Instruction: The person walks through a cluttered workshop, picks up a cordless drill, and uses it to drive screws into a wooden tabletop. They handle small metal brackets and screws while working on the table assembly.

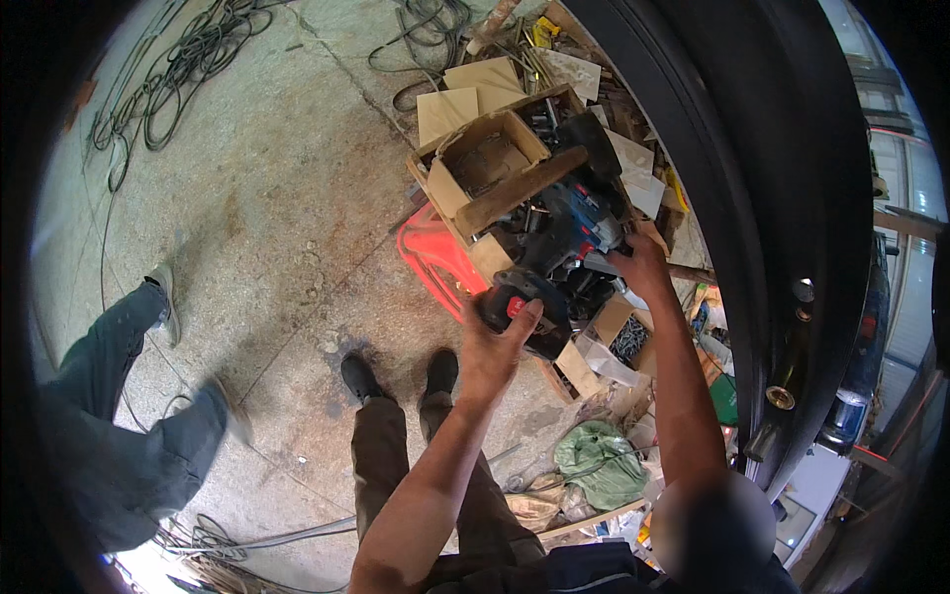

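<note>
In L hand (487,348), clamped on: black tool part (513,300) w/ red patch, at near end of wooden toolbox (522,190). By R hand (643,267): blue tool (592,216) in toolbox; can't tell if gripped. Step: prob. tool handling. Next: prob. calls for firm two-hand hold.

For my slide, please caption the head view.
Left grip on a black, red-marked tool, right grip at a blue power tool.

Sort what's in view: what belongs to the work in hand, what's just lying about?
In hand, apparently:
black tool with red patch, held by the left hand
blue power tool, beside the right hand
wooden toolbox

Lying about:
cables
green plastic
tan sheets
</note>
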`<state>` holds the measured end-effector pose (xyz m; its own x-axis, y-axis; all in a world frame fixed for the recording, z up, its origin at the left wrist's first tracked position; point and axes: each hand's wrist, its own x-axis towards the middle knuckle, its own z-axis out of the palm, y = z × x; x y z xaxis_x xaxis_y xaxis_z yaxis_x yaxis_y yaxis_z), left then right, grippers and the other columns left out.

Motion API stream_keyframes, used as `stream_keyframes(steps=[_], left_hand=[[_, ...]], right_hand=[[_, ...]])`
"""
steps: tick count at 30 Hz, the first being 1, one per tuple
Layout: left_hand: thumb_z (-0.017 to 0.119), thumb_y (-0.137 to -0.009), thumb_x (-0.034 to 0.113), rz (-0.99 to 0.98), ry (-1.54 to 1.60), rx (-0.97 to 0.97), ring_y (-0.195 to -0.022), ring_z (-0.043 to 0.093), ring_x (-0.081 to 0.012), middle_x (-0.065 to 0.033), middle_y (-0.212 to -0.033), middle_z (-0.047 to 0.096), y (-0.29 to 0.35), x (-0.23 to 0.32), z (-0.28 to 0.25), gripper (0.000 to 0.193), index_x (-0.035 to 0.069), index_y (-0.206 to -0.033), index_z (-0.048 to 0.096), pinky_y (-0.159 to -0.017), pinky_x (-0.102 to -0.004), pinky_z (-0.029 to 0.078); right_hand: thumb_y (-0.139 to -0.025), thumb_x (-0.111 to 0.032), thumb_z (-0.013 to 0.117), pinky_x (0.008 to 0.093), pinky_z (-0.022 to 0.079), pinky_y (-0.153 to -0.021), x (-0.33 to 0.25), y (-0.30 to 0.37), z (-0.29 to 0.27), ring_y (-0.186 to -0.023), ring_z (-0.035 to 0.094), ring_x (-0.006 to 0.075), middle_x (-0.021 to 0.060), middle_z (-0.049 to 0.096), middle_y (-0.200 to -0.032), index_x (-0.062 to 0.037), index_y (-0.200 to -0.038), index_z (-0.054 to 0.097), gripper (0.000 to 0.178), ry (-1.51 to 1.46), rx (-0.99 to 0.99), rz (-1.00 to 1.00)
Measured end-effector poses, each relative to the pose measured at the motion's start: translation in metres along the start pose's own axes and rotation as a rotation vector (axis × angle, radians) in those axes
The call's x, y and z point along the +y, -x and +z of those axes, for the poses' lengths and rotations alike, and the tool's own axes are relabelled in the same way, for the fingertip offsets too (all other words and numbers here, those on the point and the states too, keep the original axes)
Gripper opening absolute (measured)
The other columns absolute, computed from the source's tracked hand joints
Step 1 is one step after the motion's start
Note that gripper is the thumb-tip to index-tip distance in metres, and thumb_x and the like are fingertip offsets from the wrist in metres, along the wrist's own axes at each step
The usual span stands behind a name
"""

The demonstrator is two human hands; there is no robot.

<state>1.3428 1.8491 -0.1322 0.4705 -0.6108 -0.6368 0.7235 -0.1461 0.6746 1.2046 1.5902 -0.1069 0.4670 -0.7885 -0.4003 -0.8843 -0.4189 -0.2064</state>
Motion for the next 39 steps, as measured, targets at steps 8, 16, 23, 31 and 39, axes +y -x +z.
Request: stream_keyframes(steps=[8, 16, 23, 31, 39], left_hand=[[0.086, -0.085, 0.032, 0.056, -0.100, -0.089, -0.098, 0.064, -0.0194, -0.0154, -0.108, 0.066, 0.042, 0.005, 0.009, 0.065, -0.004, -0.125, 0.048, -0.087, -0.0332, 0.053], [0.085, -0.086, 0.032, -0.026, -0.030, -0.150, -0.100, 0.064, -0.0209, -0.0174, -0.111, 0.065, 0.052, -0.012, 0.023, 0.072, -0.006, -0.130, 0.043, -0.088, -0.0345, 0.054], [0.085, -0.086, 0.033, -0.028, -0.127, -0.070, -0.100, 0.066, -0.0227, -0.0198, -0.110, 0.066, 0.060, -0.005, 0.038, 0.073, -0.007, -0.130, 0.042, -0.089, -0.0354, 0.054], [0.086, -0.083, 0.032, 0.054, -0.099, -0.039, -0.093, 0.068, -0.0249, -0.0205, -0.106, 0.068, 0.050, -0.012, 0.051, 0.072, -0.006, -0.127, 0.043, -0.084, -0.0369, 0.055], [0.087, -0.080, 0.029, 0.152, -0.220, -0.085, -0.089, 0.069, -0.0318, -0.0217, -0.100, 0.067, 0.035, -0.029, 0.042, 0.070, -0.003, -0.124, 0.044, -0.079, -0.0416, 0.055]], right_hand=[[-0.077, -0.016, 0.077, 0.0389, 0.051, -0.076, -0.007, 0.057, -0.035, -0.079, 0.069, 0.0243, 0.0194, 0.073, -0.087, 0.0043, -0.101, 0.072, 0.032, -0.083, 0.018, 0.157], [-0.074, -0.015, 0.079, 0.0379, 0.051, -0.075, 0.027, 0.071, -0.056, -0.076, 0.068, 0.0221, 0.0178, 0.074, -0.086, 0.0044, -0.097, 0.073, 0.031, -0.050, -0.057, 0.218], [-0.075, -0.009, 0.075, 0.0353, 0.050, -0.072, 0.052, 0.050, -0.057, -0.075, 0.064, 0.0176, 0.0120, 0.072, -0.081, 0.0057, -0.100, 0.073, 0.029, -0.095, -0.164, 0.127], [-0.081, -0.009, 0.070, 0.0354, 0.051, -0.072, 0.063, 0.040, -0.055, -0.077, 0.065, 0.0173, 0.0091, 0.071, -0.081, 0.0049, -0.103, 0.071, 0.026, -0.083, -0.113, 0.187], [-0.091, -0.009, 0.063, 0.0304, 0.055, -0.072, -0.062, 0.004, -0.009, -0.082, 0.070, 0.0185, 0.0098, 0.074, -0.103, 0.0003, -0.118, 0.071, 0.030, -0.321, 0.083, -0.133]])
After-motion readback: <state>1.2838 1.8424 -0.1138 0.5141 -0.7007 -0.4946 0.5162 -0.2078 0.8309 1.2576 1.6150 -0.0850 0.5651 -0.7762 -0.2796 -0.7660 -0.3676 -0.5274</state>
